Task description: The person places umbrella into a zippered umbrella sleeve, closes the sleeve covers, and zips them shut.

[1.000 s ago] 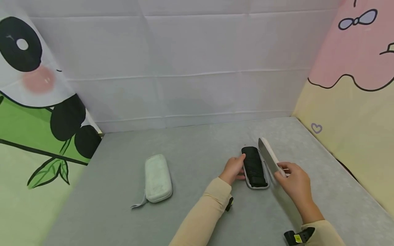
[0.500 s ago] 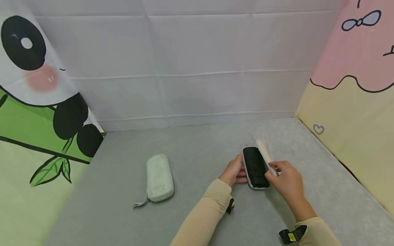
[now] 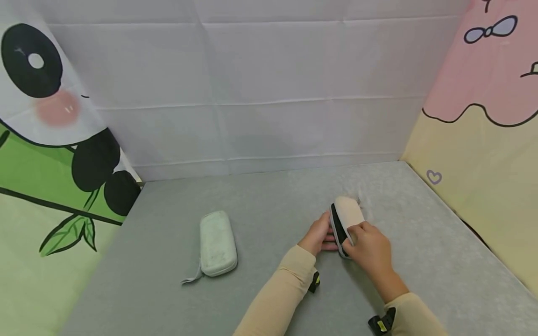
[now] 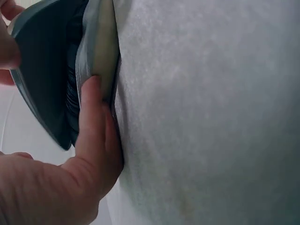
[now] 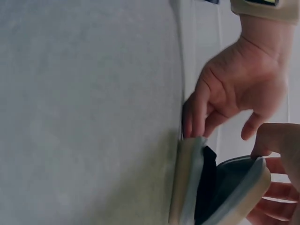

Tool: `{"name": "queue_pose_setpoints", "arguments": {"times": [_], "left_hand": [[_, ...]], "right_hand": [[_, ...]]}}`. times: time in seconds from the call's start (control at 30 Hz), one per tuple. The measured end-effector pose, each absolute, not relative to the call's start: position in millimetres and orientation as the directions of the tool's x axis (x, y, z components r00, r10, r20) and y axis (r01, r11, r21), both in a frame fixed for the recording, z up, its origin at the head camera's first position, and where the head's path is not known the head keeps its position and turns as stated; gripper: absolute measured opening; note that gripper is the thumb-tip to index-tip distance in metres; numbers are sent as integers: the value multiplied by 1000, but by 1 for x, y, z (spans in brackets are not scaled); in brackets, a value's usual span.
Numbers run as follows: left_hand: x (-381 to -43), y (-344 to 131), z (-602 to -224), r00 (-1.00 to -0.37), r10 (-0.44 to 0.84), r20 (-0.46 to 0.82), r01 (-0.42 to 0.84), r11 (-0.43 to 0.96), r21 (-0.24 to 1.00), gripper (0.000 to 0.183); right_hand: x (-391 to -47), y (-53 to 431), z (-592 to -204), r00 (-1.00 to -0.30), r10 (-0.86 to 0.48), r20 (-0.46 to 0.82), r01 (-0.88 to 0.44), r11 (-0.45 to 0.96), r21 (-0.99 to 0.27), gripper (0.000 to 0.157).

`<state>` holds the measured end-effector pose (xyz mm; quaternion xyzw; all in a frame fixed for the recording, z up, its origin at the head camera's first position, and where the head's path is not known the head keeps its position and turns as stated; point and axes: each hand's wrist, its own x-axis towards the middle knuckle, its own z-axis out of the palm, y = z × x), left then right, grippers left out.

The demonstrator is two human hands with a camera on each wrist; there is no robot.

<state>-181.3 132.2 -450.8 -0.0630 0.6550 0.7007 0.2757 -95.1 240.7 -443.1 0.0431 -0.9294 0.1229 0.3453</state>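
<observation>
At the right of the table lies a cream zip case (image 3: 350,211), its lid tilted partway down over the base. Folded black fabric (image 3: 338,229) fills the base and shows along the left side. My right hand (image 3: 371,245) pinches the lid's near edge, thumb inside and fingers outside. Against the base's left side rests my left hand (image 3: 317,235), fingers fairly straight. In the left wrist view its fingertips touch the base's cream wall (image 4: 105,51), below the lid's dark lining (image 4: 42,70). A gap between lid and base shows in the right wrist view.
A pale green zip case (image 3: 218,243) lies shut to the left, with a strap (image 3: 192,276) at its near left corner. The grey tabletop (image 3: 269,205) meets a white cloth wall (image 3: 269,130) behind. Printed panels stand on both sides.
My right hand has moved left, swinging the lid from nearly upright to slanting over the black fabric. My left hand has stayed by the base, its fingertips now at the side rather than over the rim.
</observation>
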Motion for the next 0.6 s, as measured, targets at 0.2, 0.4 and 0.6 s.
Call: {"name": "queue_pose_setpoints", "arguments": {"times": [0.2,0.4,0.6], "left_hand": [[-183,134,-452,-846,271,-460,-461,61,885,48],[-181,138,-452,-862,228,-452,-440,104,892,39],[-180,140,-455,-897,209,-389,-360,165,918,25]], "right_hand": [[-100,231,-453,-697,-135,704,-250,966,-61,12],[-102,228,-457,-701,-171,692,-273,961,-39,14],[-100,226,-458,-743,-148,653,-255,964,-73,17]]}}
